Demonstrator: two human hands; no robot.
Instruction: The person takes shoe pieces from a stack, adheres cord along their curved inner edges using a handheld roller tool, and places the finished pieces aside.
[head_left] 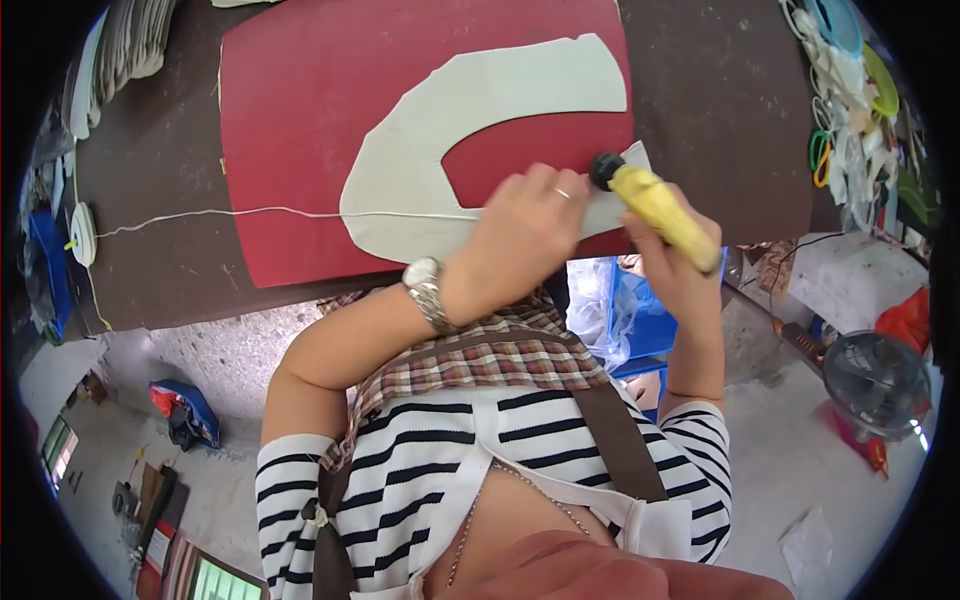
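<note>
On the red mat (300,120) lies a large C-shaped off-white sheet piece (400,170). A thin white cord (280,209) runs from a white spool (83,234) at the left across the piece to my left hand (525,228). My left hand is closed over the lower arm of the piece, the cord passing under its fingers; the fingertips are partly hidden. My right hand (675,245) is wrapped round a yellow-handled tool with a black round end (660,210), tilted beside my left fingers over the piece's end. Its exact kind does not show.
The dark brown tabletop (720,90) surrounds the mat. A stack of cut pieces (130,50) stands at the back left. Scissors (820,158) and tangled strips lie along the right edge. Below the table are a blue crate (650,325) and a fan (875,385).
</note>
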